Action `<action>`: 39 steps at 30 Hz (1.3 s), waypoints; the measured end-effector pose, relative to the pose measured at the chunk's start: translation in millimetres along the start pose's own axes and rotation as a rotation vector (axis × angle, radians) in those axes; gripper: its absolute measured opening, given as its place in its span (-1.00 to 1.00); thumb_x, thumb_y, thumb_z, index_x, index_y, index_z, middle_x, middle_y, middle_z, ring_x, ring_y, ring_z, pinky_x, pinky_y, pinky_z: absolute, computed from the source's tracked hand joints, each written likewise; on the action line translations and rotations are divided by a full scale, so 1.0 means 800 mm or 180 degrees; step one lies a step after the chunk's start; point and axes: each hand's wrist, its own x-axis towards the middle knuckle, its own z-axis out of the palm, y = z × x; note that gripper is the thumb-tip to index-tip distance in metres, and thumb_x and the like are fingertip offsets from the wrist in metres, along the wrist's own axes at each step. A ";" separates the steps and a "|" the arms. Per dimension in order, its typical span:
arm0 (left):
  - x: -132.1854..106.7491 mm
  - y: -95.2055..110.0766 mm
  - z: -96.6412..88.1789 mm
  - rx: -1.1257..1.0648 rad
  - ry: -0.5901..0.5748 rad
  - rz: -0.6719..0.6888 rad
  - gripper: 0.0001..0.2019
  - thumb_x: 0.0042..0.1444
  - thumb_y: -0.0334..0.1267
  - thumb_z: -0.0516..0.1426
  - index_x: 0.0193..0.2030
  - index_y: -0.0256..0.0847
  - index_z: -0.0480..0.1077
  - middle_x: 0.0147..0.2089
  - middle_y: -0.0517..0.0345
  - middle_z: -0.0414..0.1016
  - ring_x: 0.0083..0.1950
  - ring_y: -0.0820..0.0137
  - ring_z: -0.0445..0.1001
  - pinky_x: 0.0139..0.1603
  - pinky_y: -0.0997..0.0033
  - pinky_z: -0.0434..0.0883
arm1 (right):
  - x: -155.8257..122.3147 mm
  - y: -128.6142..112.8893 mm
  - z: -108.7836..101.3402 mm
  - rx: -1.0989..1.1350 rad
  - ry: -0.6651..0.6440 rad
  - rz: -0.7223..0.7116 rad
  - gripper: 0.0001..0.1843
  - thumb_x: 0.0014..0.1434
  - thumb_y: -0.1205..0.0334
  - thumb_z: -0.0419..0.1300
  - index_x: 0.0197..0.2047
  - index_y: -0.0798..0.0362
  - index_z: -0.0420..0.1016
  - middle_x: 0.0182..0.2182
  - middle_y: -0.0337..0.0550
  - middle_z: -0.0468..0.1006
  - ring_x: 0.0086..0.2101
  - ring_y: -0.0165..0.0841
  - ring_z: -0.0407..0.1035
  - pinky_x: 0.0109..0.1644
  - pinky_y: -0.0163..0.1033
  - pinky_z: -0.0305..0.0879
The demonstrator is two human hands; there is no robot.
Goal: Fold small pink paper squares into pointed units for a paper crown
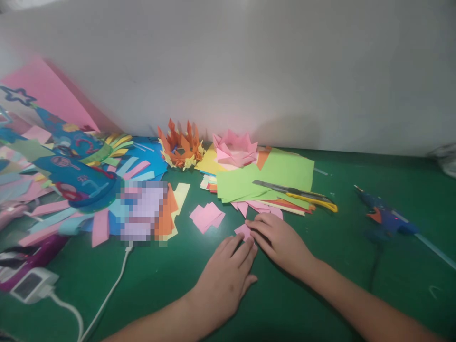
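Observation:
A small pink paper piece [242, 230] lies on the green table under my fingertips. My left hand [230, 270] comes from the lower left, fingers stretched out and resting on the paper's near edge, thumb apart. From the right, my right hand [283, 242] holds the paper's right edge with bent fingers, partly hiding it. Left of them lies a loose stack of pink paper squares [207, 216]. Just beyond my right hand, more pink pieces [257, 206] stick out from under green paper sheets [288, 171]. A yellow utility knife [295, 194] rests on those sheets.
A pink paper crown [235, 148] and an orange one [181, 148] stand near the wall. Blue party hats [76, 175] with paper strips crowd the left, beside a white cable [123, 270]. A blue glue gun [390, 218] lies at the right.

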 end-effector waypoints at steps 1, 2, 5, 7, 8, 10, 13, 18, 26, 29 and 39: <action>0.000 0.000 0.000 0.0026 0.0013 0.0006 -0.55 0.30 -0.09 -0.13 0.21 -0.28 0.20 0.23 0.06 0.27 0.22 0.19 0.20 0.22 0.19 0.18 | 0.000 0.000 0.001 0.0015 0.0018 0.0004 -0.73 0.27 0.35 -0.04 -0.10 0.13 0.46 -0.26 -0.02 0.45 -0.23 -0.27 0.32 -0.17 -0.16 0.32; 0.001 0.000 0.001 0.0061 0.0016 0.0022 -0.55 0.30 -0.08 -0.12 0.21 -0.27 0.21 0.23 0.06 0.27 0.22 0.19 0.20 0.22 0.19 0.17 | 0.000 0.001 0.002 -0.0012 0.0019 -0.0017 -0.74 0.27 0.35 -0.03 -0.11 0.12 0.46 -0.27 -0.03 0.45 -0.24 -0.28 0.32 -0.18 -0.17 0.32; 0.001 -0.001 0.001 0.0171 -0.0007 0.0055 -0.54 0.28 -0.07 -0.10 0.21 -0.28 0.21 0.23 0.06 0.27 0.22 0.16 0.21 0.23 0.16 0.16 | -0.001 0.001 0.004 -0.0357 -0.0012 -0.0197 -0.73 0.26 0.37 -0.03 -0.11 0.15 0.47 -0.31 -0.02 0.46 -0.28 -0.27 0.32 -0.23 -0.18 0.32; 0.002 -0.002 0.000 0.0236 -0.0003 0.0086 -0.52 0.28 -0.05 -0.09 0.22 -0.30 0.19 0.23 0.05 0.27 0.20 0.15 0.22 0.22 0.16 0.16 | -0.003 0.001 0.005 -0.0598 -0.0021 -0.0305 -0.73 0.25 0.39 -0.02 -0.10 0.17 0.48 -0.34 -0.02 0.45 -0.30 -0.25 0.32 -0.26 -0.18 0.32; 0.002 -0.002 -0.001 0.0272 0.0002 0.0113 -0.51 0.27 -0.05 -0.09 0.23 -0.32 0.18 0.23 0.04 0.27 0.20 0.15 0.22 0.22 0.17 0.15 | -0.003 0.001 0.006 -0.0660 -0.0022 -0.0332 -0.72 0.24 0.39 -0.02 -0.10 0.17 0.48 -0.34 -0.02 0.45 -0.31 -0.25 0.32 -0.26 -0.18 0.32; 0.003 -0.002 -0.004 0.0351 0.0001 0.0173 -0.50 0.27 -0.05 -0.09 0.22 -0.35 0.19 0.22 0.03 0.28 0.20 0.16 0.22 0.24 0.20 0.13 | -0.004 0.001 0.008 -0.0694 -0.0021 -0.0380 -0.72 0.24 0.41 -0.03 -0.11 0.19 0.47 -0.33 -0.01 0.46 -0.30 -0.26 0.33 -0.24 -0.18 0.33; 0.005 -0.002 -0.008 0.0467 -0.0010 0.0248 -0.50 0.27 -0.05 -0.09 0.21 -0.37 0.20 0.22 0.03 0.29 0.21 0.17 0.20 0.25 0.23 0.09 | -0.006 0.001 0.011 -0.0781 -0.0050 -0.0563 -0.71 0.23 0.45 -0.05 -0.09 0.24 0.45 -0.30 0.04 0.46 -0.28 -0.24 0.33 -0.22 -0.15 0.34; 0.006 -0.002 -0.009 0.0524 -0.0048 0.0397 -0.52 0.29 -0.08 -0.11 0.20 -0.40 0.22 0.20 0.04 0.31 0.22 0.22 0.17 0.26 0.23 0.07 | -0.008 0.001 0.009 -0.0797 -0.0129 -0.0556 -0.68 0.21 0.46 -0.06 -0.05 0.25 0.42 -0.28 0.05 0.46 -0.28 -0.23 0.32 -0.20 -0.14 0.35; 0.003 -0.002 -0.005 0.0416 0.0009 0.0323 -0.54 0.30 -0.09 -0.13 0.18 -0.36 0.23 0.18 0.04 0.32 0.20 0.22 0.20 0.24 0.24 0.11 | -0.011 -0.003 0.003 -0.0561 -0.0118 -0.0099 -0.63 0.23 0.43 -0.10 0.03 0.25 0.37 -0.28 0.05 0.41 -0.27 -0.22 0.29 -0.22 -0.11 0.33; 0.002 0.001 -0.004 0.0290 -0.0026 0.0144 -0.54 0.28 -0.07 -0.10 0.19 -0.32 0.20 0.19 0.01 0.29 0.19 0.22 0.21 0.20 0.25 0.19 | -0.009 -0.004 0.002 -0.0372 -0.0182 -0.0107 -0.64 0.22 0.45 -0.11 0.01 0.23 0.38 -0.29 0.03 0.41 -0.28 -0.23 0.28 -0.22 -0.12 0.33; 0.000 0.001 -0.005 -0.0029 -0.0013 -0.0073 -0.56 0.24 -0.06 -0.03 0.18 -0.25 0.19 0.18 -0.04 0.26 0.22 0.20 0.19 0.22 0.19 0.18 | -0.007 -0.002 0.000 -0.0468 -0.0191 -0.0262 -0.68 0.22 0.44 -0.06 -0.05 0.23 0.42 -0.31 0.01 0.43 -0.29 -0.23 0.29 -0.23 -0.14 0.33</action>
